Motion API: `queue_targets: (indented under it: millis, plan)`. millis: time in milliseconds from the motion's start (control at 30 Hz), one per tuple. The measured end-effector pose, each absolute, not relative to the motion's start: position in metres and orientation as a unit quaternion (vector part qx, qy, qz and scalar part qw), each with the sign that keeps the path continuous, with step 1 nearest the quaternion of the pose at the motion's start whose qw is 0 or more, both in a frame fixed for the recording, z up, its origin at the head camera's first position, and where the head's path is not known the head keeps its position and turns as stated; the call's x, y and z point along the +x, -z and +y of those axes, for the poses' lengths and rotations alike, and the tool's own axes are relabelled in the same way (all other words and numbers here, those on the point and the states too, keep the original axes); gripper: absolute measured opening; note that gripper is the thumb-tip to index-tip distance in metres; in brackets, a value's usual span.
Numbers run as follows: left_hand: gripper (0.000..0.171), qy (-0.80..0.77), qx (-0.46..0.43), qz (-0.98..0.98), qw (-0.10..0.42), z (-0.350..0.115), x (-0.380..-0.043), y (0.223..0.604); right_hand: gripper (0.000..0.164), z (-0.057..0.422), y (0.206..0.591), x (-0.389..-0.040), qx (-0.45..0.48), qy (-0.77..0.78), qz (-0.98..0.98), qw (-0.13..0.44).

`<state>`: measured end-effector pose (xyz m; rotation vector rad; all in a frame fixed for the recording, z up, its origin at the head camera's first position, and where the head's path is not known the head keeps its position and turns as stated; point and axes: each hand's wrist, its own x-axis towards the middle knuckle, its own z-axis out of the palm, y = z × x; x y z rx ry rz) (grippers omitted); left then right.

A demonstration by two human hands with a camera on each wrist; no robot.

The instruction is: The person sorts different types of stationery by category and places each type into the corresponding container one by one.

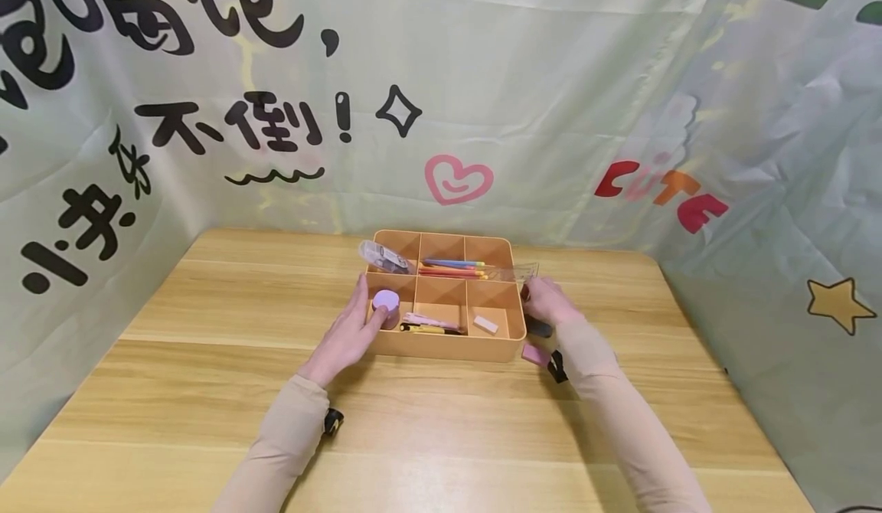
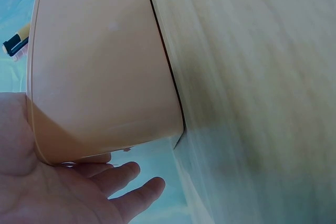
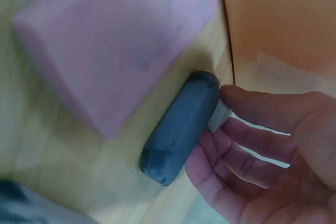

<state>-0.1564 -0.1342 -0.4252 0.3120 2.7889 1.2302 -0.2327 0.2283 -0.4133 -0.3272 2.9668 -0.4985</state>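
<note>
An orange six-compartment organizer box (image 1: pixel 448 347) stands on the wooden table. My left hand (image 1: pixel 342 338) holds its left end, thumb over the rim beside a purple-lidded round jar (image 1: pixel 386 300) and fingers along the outside wall. At the right end, my right hand (image 1: pixel 549 302) is low beside the wall. Its thumb and fingertips pinch a small whitish piece (image 3: pixel 219 116), right at the end of a dark grey rounded oblong thing (image 3: pixel 181 129). Close by lies a pink block (image 3: pixel 115 45). In the left wrist view the left thumb is mostly hidden by the box.
Inside the box are a clear-cased item (image 1: pixel 386 256), colored pencils (image 1: pixel 451 269), a transparent ruler (image 1: pixel 506 272), pens (image 1: pixel 430 328) and a white eraser (image 1: pixel 485 324). A printed cloth (image 1: pixel 482 76) hangs behind the table (image 1: pixel 441 436).
</note>
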Motion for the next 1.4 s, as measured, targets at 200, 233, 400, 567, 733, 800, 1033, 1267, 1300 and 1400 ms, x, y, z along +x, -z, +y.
queue_targets:
  millis: [200,233,400,567,733,800,1033,1267,1300,1400]
  plan:
    - [0.079,-0.403,0.100,0.909,0.043,-0.133,-0.156,0.425,0.018,0.235,0.415,-0.222,-0.091,0.228,0.969,0.036]
    - [0.079,-0.403,0.100,0.909,0.044,-0.133,-0.156,0.425,0.020,0.237,0.414,-0.220,-0.081,0.245,0.965,0.039]
    - [0.080,-0.400,0.097,0.910,0.045,-0.134,-0.156,0.424,0.027,0.245,0.411,-0.205,-0.035,0.310,0.949,0.042]
    - [0.079,-0.396,0.099,0.912,0.045,-0.134,-0.156,0.424,0.025,0.250,0.408,-0.189,-0.019,0.356,0.934,-0.001]
    - [0.079,-0.396,0.101,0.912,0.046,-0.134,-0.156,0.424,0.025,0.250,0.407,-0.179,-0.009,0.370,0.927,-0.059]
    - [0.079,-0.395,0.100,0.912,0.045,-0.133,-0.155,0.424,0.024,0.249,0.407,-0.176,-0.007,0.377,0.923,-0.081]
    - [0.079,-0.395,0.097,0.912,0.043,-0.134,-0.155,0.425,0.023,0.241,0.408,-0.166,0.005,0.402,0.906,-0.135]
    - [0.079,-0.402,0.101,0.909,0.044,-0.134,-0.156,0.425,0.018,0.234,0.406,-0.160,0.009,0.420,0.888,-0.188]
    - [0.079,-0.403,0.102,0.909,0.044,-0.134,-0.156,0.425,0.018,0.233,0.405,-0.160,0.004,0.424,0.884,-0.196]
    - [0.079,-0.403,0.099,0.908,0.046,-0.134,-0.156,0.425,0.016,0.230,0.403,-0.158,-0.021,0.437,0.874,-0.211]
